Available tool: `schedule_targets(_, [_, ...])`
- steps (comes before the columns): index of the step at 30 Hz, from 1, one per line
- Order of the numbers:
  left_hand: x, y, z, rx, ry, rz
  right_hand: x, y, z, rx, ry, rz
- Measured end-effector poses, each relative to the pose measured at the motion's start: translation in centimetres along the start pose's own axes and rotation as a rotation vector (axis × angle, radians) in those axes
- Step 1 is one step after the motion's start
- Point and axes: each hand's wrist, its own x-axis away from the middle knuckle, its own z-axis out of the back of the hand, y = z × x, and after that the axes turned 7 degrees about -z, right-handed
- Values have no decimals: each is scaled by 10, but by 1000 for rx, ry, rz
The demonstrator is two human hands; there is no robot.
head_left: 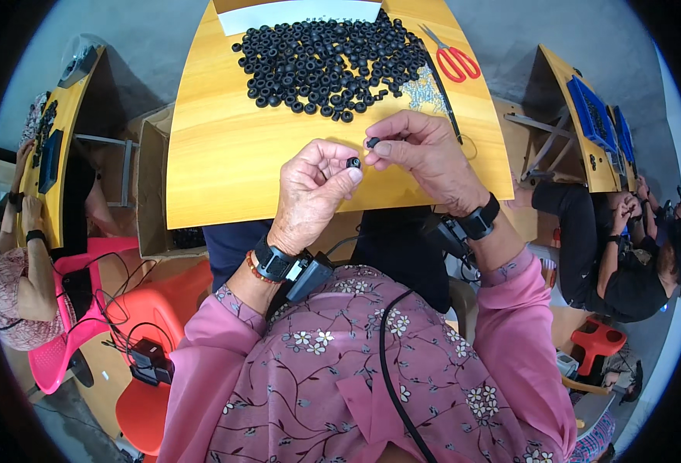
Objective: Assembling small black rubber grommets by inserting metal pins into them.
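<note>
My left hand (pixel 315 185) pinches a small black ring-shaped piece (pixel 353 163) between thumb and fingertips, its round opening turned upward. Close beside it, my right hand (pixel 429 154) grips another small black part (pixel 372 143) between thumb and forefinger. The two pieces are apart, held over the near part of the yellow wooden table (pixel 217 162). Beyond my hands spreads a heap of black ring-shaped pieces (pixel 310 65). At its right edge lies a patch of tiny pale, shiny bits (pixel 425 94).
Red-handled scissors (pixel 458 64) and a thin black rod (pixel 442 91) lie at the table's right. A white box (pixel 300 15) stands at the far edge. A cardboard carton (pixel 154 185) is left of the table. Co-workers sit at tables on both sides; a black cable (pixel 387 355) crosses my front.
</note>
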Motion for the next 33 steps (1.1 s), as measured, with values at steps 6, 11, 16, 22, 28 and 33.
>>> schedule_targets(6, [0, 2, 0, 19, 1, 15, 1, -4, 4, 76, 25, 27])
schedule_targets(11, [0, 1, 1, 24, 1, 16, 3, -10, 0, 220, 21, 70])
schedule_targets(16, [0, 1, 0, 33, -2, 21, 5, -8, -6, 334, 21, 129])
schedule_targets(22, [0, 2, 0, 38, -9, 14, 4, 3, -8, 450, 43, 229])
schedule_targets(28, [0, 1, 1, 31, -4, 13, 5, 3, -10, 473, 61, 210])
schedule_targets(33, [1, -1, 0, 10, 9, 13, 4, 3, -10, 590, 76, 284])
